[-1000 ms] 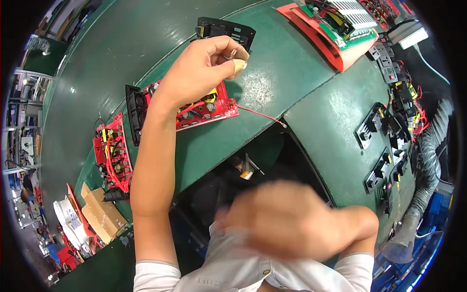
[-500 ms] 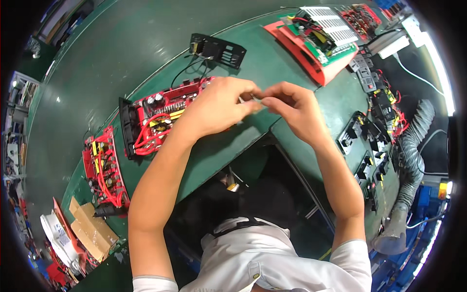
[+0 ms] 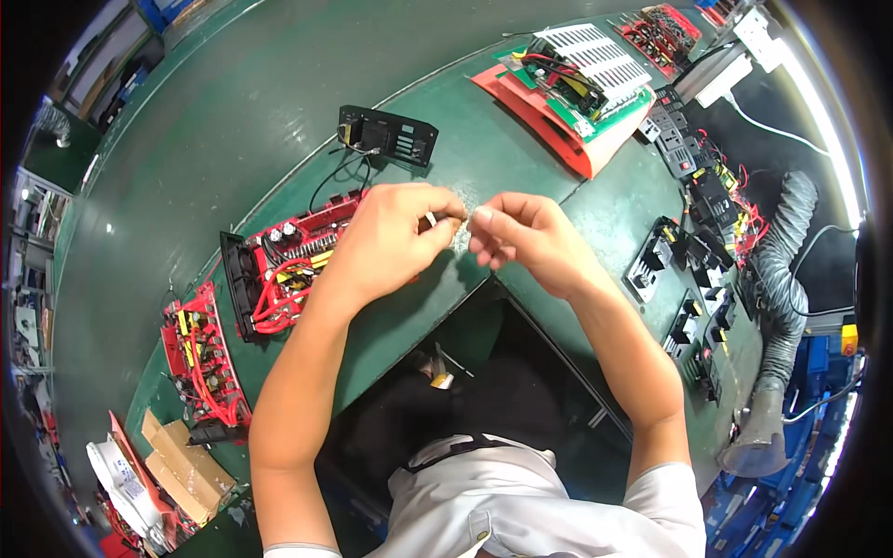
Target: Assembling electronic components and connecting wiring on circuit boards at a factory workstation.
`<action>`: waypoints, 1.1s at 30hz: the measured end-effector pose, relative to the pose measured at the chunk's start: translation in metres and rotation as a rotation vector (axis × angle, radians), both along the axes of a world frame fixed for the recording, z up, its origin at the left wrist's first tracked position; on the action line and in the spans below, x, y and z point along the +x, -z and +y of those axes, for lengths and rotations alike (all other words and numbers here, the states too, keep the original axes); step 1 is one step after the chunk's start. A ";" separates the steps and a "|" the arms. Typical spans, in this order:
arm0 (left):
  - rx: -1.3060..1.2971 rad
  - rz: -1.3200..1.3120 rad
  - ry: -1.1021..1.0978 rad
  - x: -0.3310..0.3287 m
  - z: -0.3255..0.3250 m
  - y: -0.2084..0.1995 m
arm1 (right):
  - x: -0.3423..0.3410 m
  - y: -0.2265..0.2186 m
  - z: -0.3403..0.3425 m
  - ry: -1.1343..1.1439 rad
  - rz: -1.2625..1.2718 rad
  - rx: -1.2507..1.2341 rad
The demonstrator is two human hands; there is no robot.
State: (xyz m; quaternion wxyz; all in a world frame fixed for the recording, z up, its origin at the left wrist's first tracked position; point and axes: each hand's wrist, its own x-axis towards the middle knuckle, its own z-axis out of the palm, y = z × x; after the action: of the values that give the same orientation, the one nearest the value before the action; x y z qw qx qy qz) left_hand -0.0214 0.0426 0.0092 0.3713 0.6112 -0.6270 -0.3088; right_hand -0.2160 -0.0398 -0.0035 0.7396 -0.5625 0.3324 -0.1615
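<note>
My left hand (image 3: 395, 237) and my right hand (image 3: 521, 237) meet above the green workbench (image 3: 465, 167), fingertips almost touching. Between them they pinch a small pale part (image 3: 458, 219), too small to make out. A red circuit board with red wires and a black end panel (image 3: 279, 270) lies under and left of my left hand. My forearms rise from the lower edge.
A second red board (image 3: 200, 358) lies further left. A black panel with wires (image 3: 386, 138) stands behind. A green board with a white heat sink on a red tray (image 3: 567, 88) sits at the back right. Black parts (image 3: 688, 242), a grey hose (image 3: 777, 307), cardboard boxes (image 3: 186, 465).
My right hand came up from my lap to meet the left. Both hands have drifted right of the red board and now pinch the small part together.
</note>
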 end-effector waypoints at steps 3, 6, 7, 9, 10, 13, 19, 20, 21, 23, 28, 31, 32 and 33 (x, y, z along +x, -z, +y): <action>-0.041 -0.050 0.019 -0.002 0.000 -0.001 | -0.004 0.003 0.001 0.005 -0.008 0.061; 0.036 0.080 0.056 -0.002 0.002 -0.004 | -0.007 0.009 -0.003 -0.027 -0.024 0.079; 0.039 0.075 0.054 -0.001 0.001 -0.003 | -0.007 0.011 -0.005 -0.029 -0.052 0.119; -0.109 -0.031 0.071 -0.001 0.001 -0.001 | -0.004 0.019 -0.007 -0.038 -0.055 0.140; -0.104 -0.026 0.057 -0.001 0.002 -0.001 | -0.002 0.020 -0.009 -0.047 -0.055 0.157; -0.136 -0.083 -0.003 0.001 0.002 0.001 | 0.006 0.018 -0.016 -0.080 -0.063 0.097; 0.038 -0.070 -0.168 0.014 -0.004 0.006 | 0.056 0.029 -0.055 0.212 0.058 -0.624; 0.062 -0.073 -0.178 0.019 -0.005 0.013 | 0.067 0.031 -0.062 0.199 0.138 -0.620; 0.059 -0.123 -0.172 0.023 -0.008 0.018 | 0.075 0.040 -0.066 0.161 0.129 -0.655; 0.093 -0.076 -0.201 0.026 -0.009 0.024 | 0.081 0.037 -0.073 -0.110 0.216 -0.622; 0.083 0.052 -0.266 0.031 -0.013 0.036 | 0.067 0.060 -0.034 0.078 -0.104 -0.308; 0.104 0.031 -0.286 0.028 -0.011 0.033 | 0.057 0.067 -0.011 0.160 -0.161 -0.418; 0.073 0.029 -0.283 0.029 -0.012 0.034 | 0.057 0.069 -0.009 0.189 -0.192 -0.428; 0.042 0.026 -0.280 0.028 -0.011 0.034 | 0.057 0.072 -0.009 0.193 -0.129 -0.463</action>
State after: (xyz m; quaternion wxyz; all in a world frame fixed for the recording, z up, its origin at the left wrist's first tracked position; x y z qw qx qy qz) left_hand 0.0070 0.0312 -0.0251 0.4062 0.6964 -0.5239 -0.2749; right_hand -0.1593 -0.0493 -0.0754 0.5919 -0.6711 0.2909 -0.3385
